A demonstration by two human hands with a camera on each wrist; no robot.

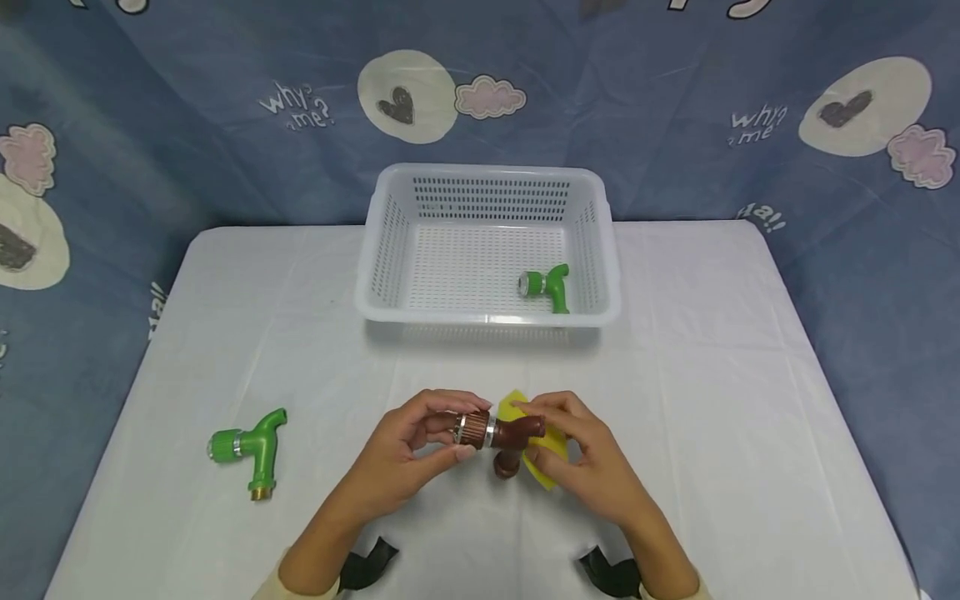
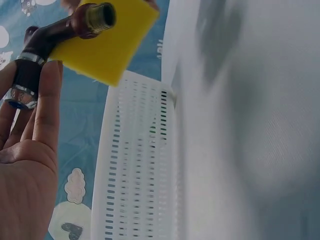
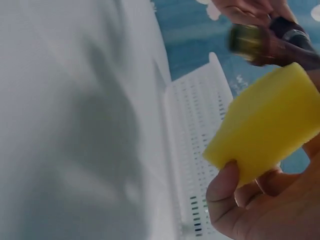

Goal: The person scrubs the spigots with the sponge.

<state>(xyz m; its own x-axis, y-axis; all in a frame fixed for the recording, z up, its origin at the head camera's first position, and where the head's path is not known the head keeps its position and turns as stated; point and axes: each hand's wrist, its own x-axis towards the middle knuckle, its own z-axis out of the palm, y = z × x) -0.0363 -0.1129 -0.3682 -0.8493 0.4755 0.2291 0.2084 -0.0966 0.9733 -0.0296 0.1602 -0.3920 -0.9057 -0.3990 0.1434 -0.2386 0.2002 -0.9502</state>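
Note:
A dark brown tap [image 1: 517,434] with a ribbed knob and silver rings is held by my left hand [image 1: 408,450], whose thumb and fingers grip the knob end. In the left wrist view the threaded end of the tap [image 2: 75,25] points away from that hand. A yellow sponge [image 3: 270,120] is pinched between the thumb and fingers of my right hand [image 1: 588,450]. The sponge lies against or just behind the tap's spout; exact contact is hard to tell. Both hands are above the white-covered table, near its front middle.
A green tap [image 1: 262,450] with a brass thread lies on the table [image 1: 150,533] at the left. Behind the hands stands a white perforated basket [image 1: 367,308] with another green tap [image 1: 555,287] inside, at its right. A blue printed cloth [image 1: 300,183] hangs behind.

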